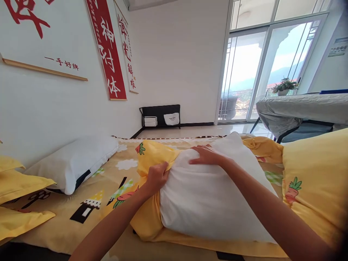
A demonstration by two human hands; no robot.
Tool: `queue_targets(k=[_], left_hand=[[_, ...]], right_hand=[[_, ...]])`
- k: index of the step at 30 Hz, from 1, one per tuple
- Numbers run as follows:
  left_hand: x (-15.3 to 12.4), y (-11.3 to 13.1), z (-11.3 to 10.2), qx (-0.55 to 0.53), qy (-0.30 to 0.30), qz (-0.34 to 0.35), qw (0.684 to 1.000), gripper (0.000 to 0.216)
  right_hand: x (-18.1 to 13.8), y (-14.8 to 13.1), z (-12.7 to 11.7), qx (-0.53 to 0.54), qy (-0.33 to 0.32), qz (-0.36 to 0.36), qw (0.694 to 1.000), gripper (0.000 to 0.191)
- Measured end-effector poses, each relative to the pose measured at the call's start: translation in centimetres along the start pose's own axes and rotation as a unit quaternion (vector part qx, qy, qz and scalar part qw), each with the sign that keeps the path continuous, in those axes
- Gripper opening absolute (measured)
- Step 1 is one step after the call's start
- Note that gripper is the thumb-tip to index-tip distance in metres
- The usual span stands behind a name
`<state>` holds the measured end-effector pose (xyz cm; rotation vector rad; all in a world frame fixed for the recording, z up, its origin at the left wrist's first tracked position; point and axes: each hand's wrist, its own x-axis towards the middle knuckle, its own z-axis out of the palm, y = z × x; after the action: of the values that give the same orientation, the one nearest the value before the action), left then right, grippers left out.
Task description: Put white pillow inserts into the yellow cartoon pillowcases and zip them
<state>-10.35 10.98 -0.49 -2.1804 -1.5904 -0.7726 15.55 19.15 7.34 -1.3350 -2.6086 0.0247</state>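
A white pillow [214, 203] lies on the bed in front of me, its left end inside a yellow pillowcase [156, 152] with a carrot print. My left hand [157, 175] is closed on the edge of the pillowcase, at the line where yellow cloth meets white. On the pillow's upper side rests my right hand [205, 155], fingers spread and pressing lightly into the fabric. More yellow cloth shows beneath the pillow along its near edge. How far the pillow reaches into the case is hidden.
Another white pillow [81, 156] lies by the left wall. Yellow carrot-print bedding [318, 174] is piled at the right, and yellow pillowcases [21, 185] lie at far left. Beyond the patterned bed sheet [108, 224] stand a low black rack [160, 108] and a covered table [304, 108].
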Motion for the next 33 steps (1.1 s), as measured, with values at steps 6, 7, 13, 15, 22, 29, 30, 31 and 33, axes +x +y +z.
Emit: queue_targets(k=[6,7,13,15,22,29,30,31,33], left_hand=[[2.0,1.6,-2.2,0.102,-0.028,0.044,0.993,0.011],[2.7,2.2,-2.4,0.109,-0.036,0.049,0.992,0.015],[7.8,4.2,-2.2,0.125,-0.105,0.090,0.983,0.026],[8.7,4.4,-2.3,0.129,-0.108,0.107,0.980,0.025],[7.1,6.9,-4.6,0.068,-0.002,0.171,0.983,0.023],[3.6,6.8,-3.6,-0.051,0.074,0.221,0.971,0.030],[3.5,6.5,-3.3,-0.067,0.062,0.210,0.973,0.029],[3.4,6.2,-3.0,-0.089,0.047,0.198,0.975,0.028],[3.3,5.7,-2.6,-0.143,0.020,0.175,0.974,0.028]], right_hand=[[-6.4,-5.5,1.9,-0.108,0.080,-0.118,0.984,0.073],[-6.9,-6.2,2.4,-0.125,0.088,-0.133,0.979,0.071],[-7.8,-7.7,3.8,-0.176,0.095,-0.158,0.967,0.061],[-8.0,-8.1,3.9,-0.173,0.087,-0.165,0.967,0.058],[-6.9,-9.4,4.8,-0.147,0.104,-0.181,0.967,0.057],[-4.9,-7.5,5.0,-0.209,0.234,-0.033,0.949,0.032],[-5.5,-7.6,5.1,-0.210,0.234,-0.036,0.949,0.031],[-6.3,-7.8,5.2,-0.207,0.237,-0.043,0.948,0.028],[-8.4,-8.0,5.2,-0.196,0.260,-0.069,0.943,0.031]])
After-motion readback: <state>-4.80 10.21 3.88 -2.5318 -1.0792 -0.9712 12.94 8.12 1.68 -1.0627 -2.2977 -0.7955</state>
